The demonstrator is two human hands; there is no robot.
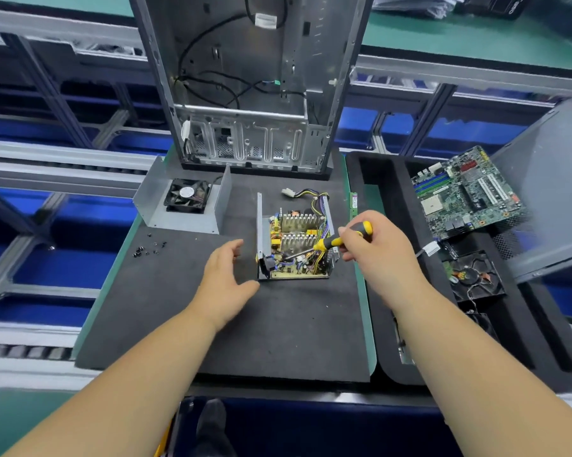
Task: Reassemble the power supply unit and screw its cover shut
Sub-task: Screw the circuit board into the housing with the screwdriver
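Right hand (373, 249) grips the yellow-and-black screwdriver (339, 239) by its handle, tip down inside the open power supply unit (296, 245). Left hand (227, 275) is spread, fingers relaxed, holding nothing, just left of the unit on the desk (278, 324). The cover (182, 199), with fan, lies beyond the left hand. Loose screws (147, 249) sit further left.
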